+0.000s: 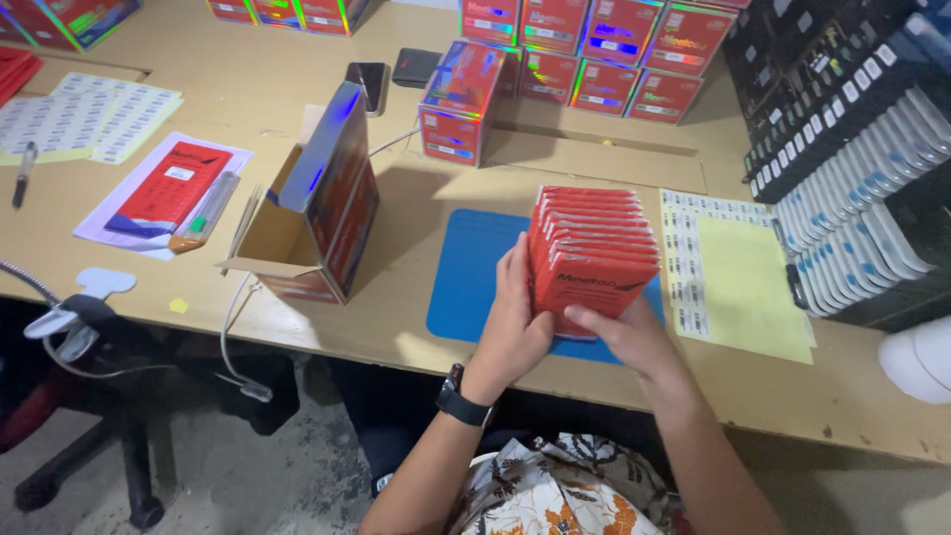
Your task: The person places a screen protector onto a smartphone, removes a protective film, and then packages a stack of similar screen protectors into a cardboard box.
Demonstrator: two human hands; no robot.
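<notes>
A stack of several flat red packets [592,248] stands on edge over a blue mat [474,277] near the table's front. My left hand [515,322] presses against the stack's left side, a black watch on its wrist. My right hand [626,337] grips the stack's lower front corner from below. Both hands hold the stack together. An open cardboard box [312,213] with a shiny red and blue lid stands to the left of the mat, its opening facing left.
Red cartons [584,45] line the back of the table, one [458,99] standing nearer. Label sheets [728,272] lie right of the mat, trays of white devices [857,208] beyond. A red packet on paper [168,183], a pen [22,173] and two phones [369,81] lie left. A chair [89,396] stands below.
</notes>
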